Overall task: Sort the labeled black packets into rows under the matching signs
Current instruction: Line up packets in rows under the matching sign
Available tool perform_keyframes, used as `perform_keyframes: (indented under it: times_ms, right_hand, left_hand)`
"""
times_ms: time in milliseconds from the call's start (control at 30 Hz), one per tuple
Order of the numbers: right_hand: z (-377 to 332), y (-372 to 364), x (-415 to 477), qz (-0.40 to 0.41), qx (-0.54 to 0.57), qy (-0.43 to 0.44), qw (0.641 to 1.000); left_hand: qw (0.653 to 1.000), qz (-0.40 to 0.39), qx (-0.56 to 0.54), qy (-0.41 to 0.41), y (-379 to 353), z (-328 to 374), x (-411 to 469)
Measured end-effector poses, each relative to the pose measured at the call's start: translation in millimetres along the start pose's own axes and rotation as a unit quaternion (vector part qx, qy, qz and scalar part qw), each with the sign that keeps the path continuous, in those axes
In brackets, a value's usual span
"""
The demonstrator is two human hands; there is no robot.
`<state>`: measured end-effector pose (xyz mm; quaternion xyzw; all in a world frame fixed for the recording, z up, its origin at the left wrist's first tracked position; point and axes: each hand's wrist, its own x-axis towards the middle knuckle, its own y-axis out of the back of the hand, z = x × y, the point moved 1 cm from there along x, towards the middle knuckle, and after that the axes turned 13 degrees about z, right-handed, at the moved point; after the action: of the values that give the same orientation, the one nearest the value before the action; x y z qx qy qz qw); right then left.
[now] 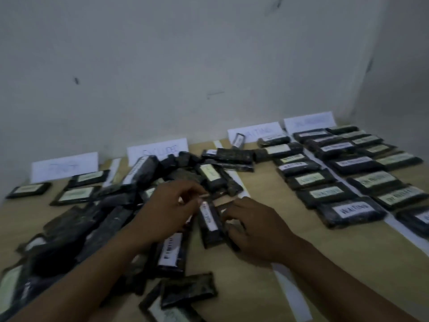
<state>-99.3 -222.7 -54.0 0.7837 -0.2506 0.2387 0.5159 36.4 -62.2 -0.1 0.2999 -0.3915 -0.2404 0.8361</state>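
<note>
At frame centre the packet [210, 223] sits between the hands, its long axis running up-frame, with the left hand [171, 205] pinching its upper end and the right hand [253, 228] curled at its right edge, grip not discernible.

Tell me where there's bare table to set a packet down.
Widest bare patch: the tabletop on the near right, between the white tape strip and the near end of the WAITING row. A narrower lane runs between that row and the loose pile. Crowded: the pile at centre-left and the rows on the far right.
</note>
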Motion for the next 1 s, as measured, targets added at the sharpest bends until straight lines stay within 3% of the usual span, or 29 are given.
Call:
perform_keyframes:
  times_ms: [133,200,267,367,433,567,833,933,1000]
  right_hand:
    - [-18.4,-46.9,49.6,-0.012,0.045,0.028,0.999]
    - [-23.6,-66.0,68.5,-0.008,0.070,-0.001,0.998]
    - [-25.9,-81.3,78.6,-0.008,0.078,-0.035,0.996]
    - [-22.4,-93.0,79.5,-0.010,0.070,-0.056,0.996]
    - [-17.3,-94.7,77.0,-0.017,0.063,-0.064,0.996]
    - [-15.8,-96.6,76.0,-0.019,0.051,-0.055,0.997]
    - [-16.9,-95.7,75.4,-0.014,0.055,-0.058,0.997]
    - [-17.5,-95.7,75.5,-0.016,0.053,-0.059,0.997]
    - [-18.2,-96.0,75.3,-0.018,0.048,-0.054,0.997]
  left_hand:
    - [0.980,0.146,0.099,0.088,51.9,-54.5,-3.0]
    - [0.962,0.188,0.141,0.140,68.0,-76.0,1.2]
    - [0.951,0.150,0.178,0.204,78.7,-99.0,7.4]
    - [0.935,-0.012,0.200,0.292,85.8,-128.9,11.8]
    - [0.939,-0.094,0.152,0.295,88.2,-134.4,11.8]
    - [0.942,-0.168,0.143,0.253,96.0,-138.3,13.1]
    - [0.966,-0.128,0.069,0.213,108.2,-149.6,3.3]
    - [0.963,-0.059,-0.091,0.248,111.9,-135.8,3.4]
    - [0.933,0.019,-0.199,0.299,109.9,-126.3,5.0]
